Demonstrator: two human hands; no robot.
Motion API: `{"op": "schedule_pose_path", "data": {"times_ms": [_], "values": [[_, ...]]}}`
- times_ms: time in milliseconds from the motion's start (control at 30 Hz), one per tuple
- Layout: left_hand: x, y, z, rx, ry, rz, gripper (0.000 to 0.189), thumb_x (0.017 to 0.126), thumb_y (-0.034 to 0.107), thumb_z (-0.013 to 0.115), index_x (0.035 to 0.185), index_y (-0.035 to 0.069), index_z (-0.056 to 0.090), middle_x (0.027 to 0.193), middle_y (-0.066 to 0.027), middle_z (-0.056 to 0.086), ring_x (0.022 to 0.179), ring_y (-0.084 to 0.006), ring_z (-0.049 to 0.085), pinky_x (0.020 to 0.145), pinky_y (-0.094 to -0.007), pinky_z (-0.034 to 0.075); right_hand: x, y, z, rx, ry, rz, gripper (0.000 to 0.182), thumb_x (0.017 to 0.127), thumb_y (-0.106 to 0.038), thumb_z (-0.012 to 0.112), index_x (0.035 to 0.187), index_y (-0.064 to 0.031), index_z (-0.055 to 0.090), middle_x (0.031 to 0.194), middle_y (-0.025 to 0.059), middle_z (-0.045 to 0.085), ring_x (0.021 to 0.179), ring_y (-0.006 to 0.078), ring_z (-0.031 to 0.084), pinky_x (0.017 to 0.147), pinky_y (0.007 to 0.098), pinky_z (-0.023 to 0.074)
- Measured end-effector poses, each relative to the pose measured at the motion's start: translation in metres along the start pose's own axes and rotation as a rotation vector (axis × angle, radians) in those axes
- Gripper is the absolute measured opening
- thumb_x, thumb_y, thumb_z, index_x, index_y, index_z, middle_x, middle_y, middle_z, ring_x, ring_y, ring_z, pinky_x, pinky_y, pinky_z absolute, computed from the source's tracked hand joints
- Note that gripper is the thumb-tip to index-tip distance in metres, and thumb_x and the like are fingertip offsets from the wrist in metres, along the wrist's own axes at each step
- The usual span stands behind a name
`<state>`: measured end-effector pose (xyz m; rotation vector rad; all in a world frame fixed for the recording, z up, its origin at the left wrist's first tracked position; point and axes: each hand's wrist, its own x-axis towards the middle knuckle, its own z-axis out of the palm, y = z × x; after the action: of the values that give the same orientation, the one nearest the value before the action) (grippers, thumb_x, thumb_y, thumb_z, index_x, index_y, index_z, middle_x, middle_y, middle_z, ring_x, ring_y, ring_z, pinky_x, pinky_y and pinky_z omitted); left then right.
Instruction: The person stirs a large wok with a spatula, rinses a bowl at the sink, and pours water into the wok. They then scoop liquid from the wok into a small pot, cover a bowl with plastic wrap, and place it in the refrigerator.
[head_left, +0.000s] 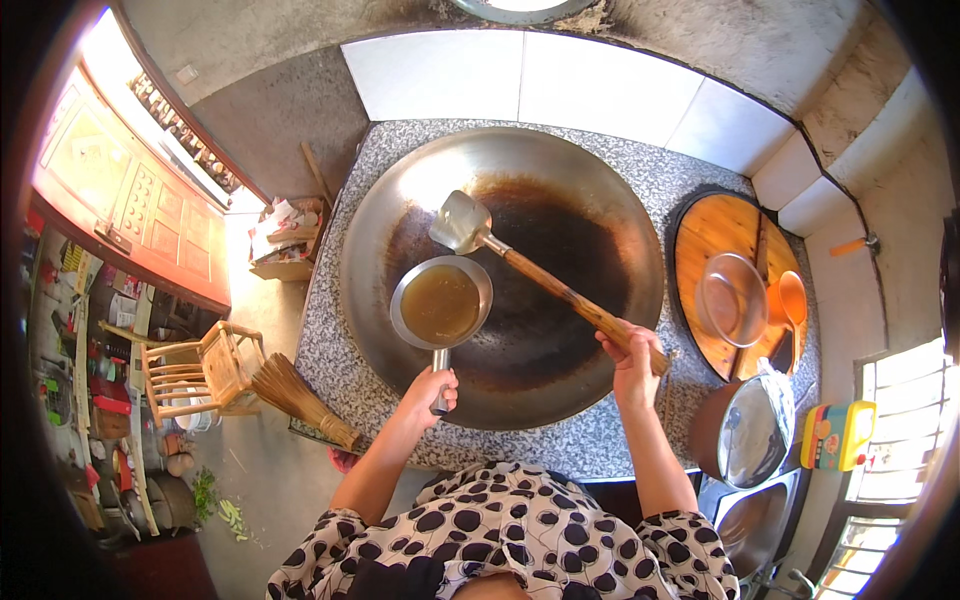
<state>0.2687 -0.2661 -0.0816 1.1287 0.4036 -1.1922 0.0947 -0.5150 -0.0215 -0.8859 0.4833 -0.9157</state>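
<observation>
A large metal wok (540, 405) is set into a speckled stone counter, its inside browned and blackened. My left hand (429, 396) grips the metal handle of a ladle (441, 358), whose round bowl is held over the wok's near left part. Brown liquid (440, 304) fills much of that bowl. In my right hand (634, 367) is the wooden handle of a wok spatula (461, 222). Its metal blade lies beyond the ladle, over the wok's left half; whether the blade touches the wok I cannot tell.
On the counter's right, a round wooden lid (716, 225) carries a clear plastic bowl (732, 300) and an orange scoop (789, 300). Nearer stand a deep pot (712, 431) and a yellow container (838, 435). A straw brush (304, 397) overhangs the left edge, by a wooden chair (225, 371).
</observation>
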Motion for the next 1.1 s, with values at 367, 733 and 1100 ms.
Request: {"op": "schedule_pose_path", "data": {"times_ms": [367,733,1100], "values": [[0.003,0.000,0.004,-0.012,-0.049,0.015,0.020,0.071,0.002,0.052,0.085,0.008,0.040,0.063,-0.0025,0.045,0.045,-0.0102,0.044,0.038,-0.0255,0.036,0.100,-0.066,-0.011,-0.813,0.128,0.021,0.027,0.080,-0.025,0.059,0.077,0.0020,0.056,0.060,0.0066,0.057,0.045,0.0136,0.057,0.040,0.0202,0.0451],[-0.026,-0.008,0.016,-0.060,0.032,0.013,0.020,0.073,0.001,0.050,0.088,0.009,0.039,0.063,-0.0023,0.046,0.044,-0.0091,0.042,0.038,-0.0236,0.034,0.080,0.109,-0.045,-0.072,0.400,0.295,0.016,0.080,-0.018,0.060,0.081,-0.0044,0.052,0.079,0.0086,0.056,0.059,0.0233,0.060,0.051,0.0268,0.0527],[-0.037,0.006,-0.001,0.178,-0.065,0.036,0.018,0.071,0.002,0.051,0.085,0.007,0.041,0.064,-0.0038,0.045,0.045,-0.0104,0.044,0.039,-0.0259,0.038,-0.033,-0.013,0.014,0.132,0.075,0.014,0.012,0.087,-0.017,0.050,0.087,-0.0057,0.049,0.091,0.0121,0.058,0.078,0.0280,0.061,0.068,0.0297,0.0515]]}}
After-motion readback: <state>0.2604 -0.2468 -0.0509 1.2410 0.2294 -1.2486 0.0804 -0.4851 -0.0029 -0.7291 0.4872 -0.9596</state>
